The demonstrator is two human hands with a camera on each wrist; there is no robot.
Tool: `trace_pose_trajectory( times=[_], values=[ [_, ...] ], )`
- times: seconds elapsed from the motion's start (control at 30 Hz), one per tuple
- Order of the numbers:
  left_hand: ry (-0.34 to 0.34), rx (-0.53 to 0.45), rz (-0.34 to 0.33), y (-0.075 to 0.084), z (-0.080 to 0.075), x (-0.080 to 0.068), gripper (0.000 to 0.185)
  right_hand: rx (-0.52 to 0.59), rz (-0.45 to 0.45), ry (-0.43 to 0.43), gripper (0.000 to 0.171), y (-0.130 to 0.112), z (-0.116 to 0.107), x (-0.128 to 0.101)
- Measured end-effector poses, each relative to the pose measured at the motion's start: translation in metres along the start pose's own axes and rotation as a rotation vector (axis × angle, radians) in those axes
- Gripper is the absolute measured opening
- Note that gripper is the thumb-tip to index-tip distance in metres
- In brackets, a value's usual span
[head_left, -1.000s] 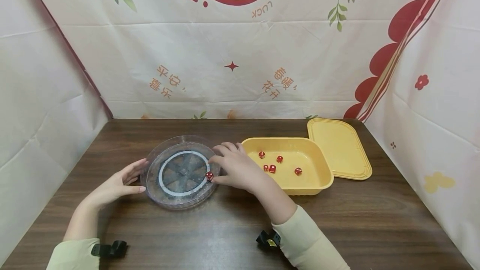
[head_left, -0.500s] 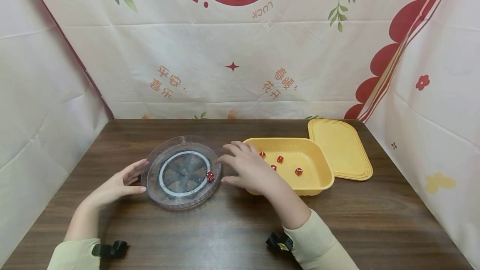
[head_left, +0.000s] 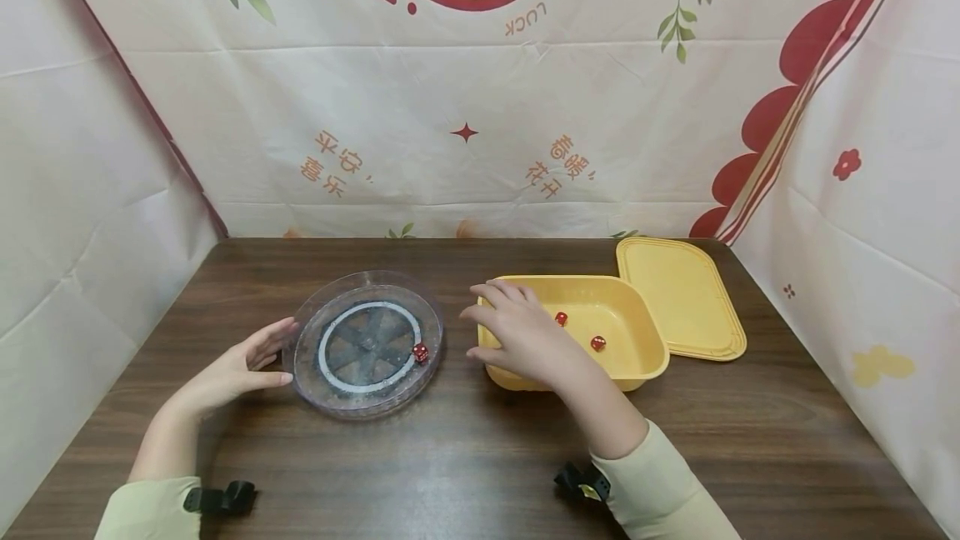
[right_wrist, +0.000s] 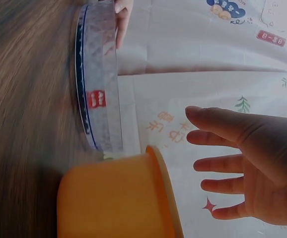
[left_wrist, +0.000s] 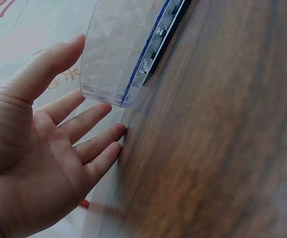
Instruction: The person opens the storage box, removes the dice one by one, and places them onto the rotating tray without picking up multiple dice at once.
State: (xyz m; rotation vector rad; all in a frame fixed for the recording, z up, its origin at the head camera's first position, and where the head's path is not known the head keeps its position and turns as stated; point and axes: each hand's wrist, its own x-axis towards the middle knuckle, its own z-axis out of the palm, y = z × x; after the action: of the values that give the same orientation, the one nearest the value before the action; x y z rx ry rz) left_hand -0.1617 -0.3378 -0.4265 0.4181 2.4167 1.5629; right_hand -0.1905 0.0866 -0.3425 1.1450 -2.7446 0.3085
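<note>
A dark wooden table (head_left: 465,457) is walled in by printed white cloth; on it a clear round dish (head_left: 366,342) with one red die (head_left: 420,352) inside is steadied at its left rim by the left hand (head_left: 232,369), fingers straight and gripping nothing. The right hand (head_left: 525,338) is held empty, fingers spread, over the near-left corner of the yellow tub (head_left: 637,365), where two dice (head_left: 577,330) are seen, lid (head_left: 678,294) laid behind. Likely risk: the tub's rim could be clipped by a low reach and the tub shoved or tipped, or a small die fumbled.
</note>
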Motion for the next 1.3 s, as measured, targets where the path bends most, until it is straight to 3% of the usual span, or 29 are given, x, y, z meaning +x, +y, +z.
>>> trace_pose_trajectory(
  times=[0.4,1.3],
  values=[
    [0.005,0.012,0.004,0.0,0.0,0.001,0.08,-0.069,0.013,0.011,0.04,0.017,-0.001,-0.015],
    [0.001,0.012,0.012,-0.003,-0.001,0.001,0.081,0.019,0.142,0.019,0.037,0.053,0.005,-0.027]
  ],
)
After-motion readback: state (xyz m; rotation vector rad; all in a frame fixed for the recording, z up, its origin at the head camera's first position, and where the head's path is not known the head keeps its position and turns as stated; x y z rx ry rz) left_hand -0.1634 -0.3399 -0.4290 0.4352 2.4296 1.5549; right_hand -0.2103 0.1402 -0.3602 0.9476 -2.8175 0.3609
